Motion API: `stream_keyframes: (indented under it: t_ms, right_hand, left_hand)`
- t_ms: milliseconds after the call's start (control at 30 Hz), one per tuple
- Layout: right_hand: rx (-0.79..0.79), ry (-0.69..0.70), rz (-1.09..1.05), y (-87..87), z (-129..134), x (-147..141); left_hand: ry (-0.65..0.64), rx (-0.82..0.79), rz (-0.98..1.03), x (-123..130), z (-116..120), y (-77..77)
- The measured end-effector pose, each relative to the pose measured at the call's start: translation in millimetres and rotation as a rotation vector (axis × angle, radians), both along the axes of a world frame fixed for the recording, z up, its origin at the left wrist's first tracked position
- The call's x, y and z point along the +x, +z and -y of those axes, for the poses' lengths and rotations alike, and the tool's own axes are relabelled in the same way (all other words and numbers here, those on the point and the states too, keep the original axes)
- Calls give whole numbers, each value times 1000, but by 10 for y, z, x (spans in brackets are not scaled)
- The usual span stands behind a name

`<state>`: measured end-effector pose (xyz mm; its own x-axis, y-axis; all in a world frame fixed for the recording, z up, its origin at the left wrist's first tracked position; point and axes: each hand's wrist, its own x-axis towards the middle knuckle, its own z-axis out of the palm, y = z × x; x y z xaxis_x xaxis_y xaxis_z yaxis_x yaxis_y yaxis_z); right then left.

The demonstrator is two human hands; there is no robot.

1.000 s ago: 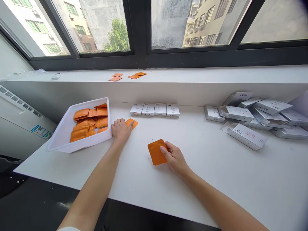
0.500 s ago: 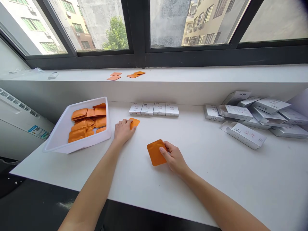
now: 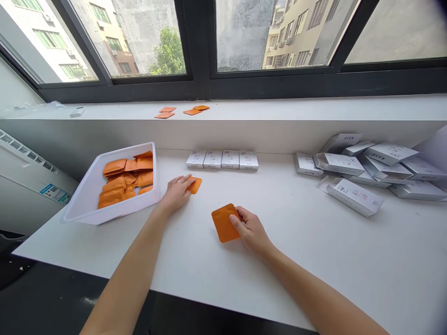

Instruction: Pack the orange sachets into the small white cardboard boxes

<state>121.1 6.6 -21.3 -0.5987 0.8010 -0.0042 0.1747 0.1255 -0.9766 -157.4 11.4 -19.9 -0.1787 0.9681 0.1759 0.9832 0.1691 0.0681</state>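
Observation:
My left hand [image 3: 174, 194] lies low over the white table with its fingers stretched out, the tips at the edge of a small orange sachet [image 3: 196, 185] lying flat. Part of that sachet is hidden under the fingers. In my right hand [image 3: 252, 229], another square orange sachet [image 3: 224, 224] is pinched between thumb and fingers, held just above the table. To the left stands a white plastic bin [image 3: 150, 201] with several orange sachets [image 3: 113, 184] piled in it.
A row of several closed white boxes [image 3: 221, 159] stands by the back wall. More white boxes [image 3: 359, 195], some with open flaps, are heaped at the right. Several orange sachets [image 3: 192, 111] lie on the windowsill [image 3: 279, 109]. The table's front edge runs below my forearms.
My left hand has drawn slightly back and to the left, its fingers straightening, and more of the flat sachet shows. My right hand keeps its sachet in nearly the same place.

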Motion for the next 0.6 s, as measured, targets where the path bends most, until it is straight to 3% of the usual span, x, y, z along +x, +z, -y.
stream_keyframes:
  t_ms: [200, 400, 600]
  right_hand:
    - [9, 10, 25, -10, -5, 0]
    - [-29, 7, -16, -18, -12, 7]
    - [-44, 29, -37, -17, 2, 4]
  left_hand:
    - [151, 69, -19, 101, -29, 3]
    - [-3, -11, 56, -19, 73, 27]
    - [17, -1, 92, -126, 91, 65]
